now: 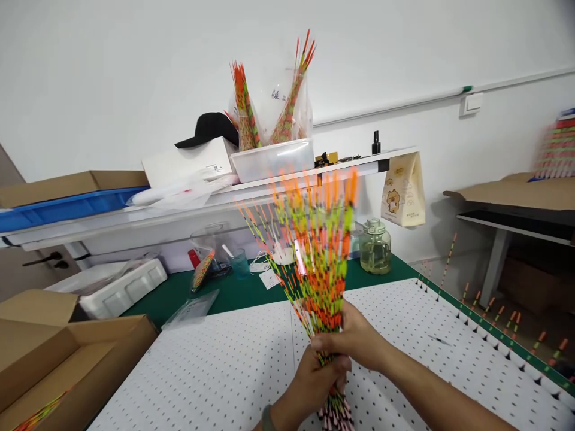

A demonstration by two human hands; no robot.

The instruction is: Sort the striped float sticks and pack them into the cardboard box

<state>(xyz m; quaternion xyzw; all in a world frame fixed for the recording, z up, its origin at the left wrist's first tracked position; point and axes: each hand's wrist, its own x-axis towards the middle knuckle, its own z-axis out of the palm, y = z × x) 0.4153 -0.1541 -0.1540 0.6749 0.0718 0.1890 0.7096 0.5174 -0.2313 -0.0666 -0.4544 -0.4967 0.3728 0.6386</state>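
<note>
A fanned bundle of thin orange, green and pink striped float sticks (314, 263) stood upright above the white perforated surface (215, 371). The left hand (314, 377) and right hand (354, 341) had fingers clamped round its lower stems. It looked light, springy and brittle, best gripped low.

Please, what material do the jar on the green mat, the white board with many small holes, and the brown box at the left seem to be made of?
The round clear jar looks like glass: transparent, glossy, with yellowish liquid visible inside. The white perforated board seems to be matte plastic or painted sheet; the look leaves this open. The brown open box appears to be plain cardboard, dull, with folded flaps.
</note>
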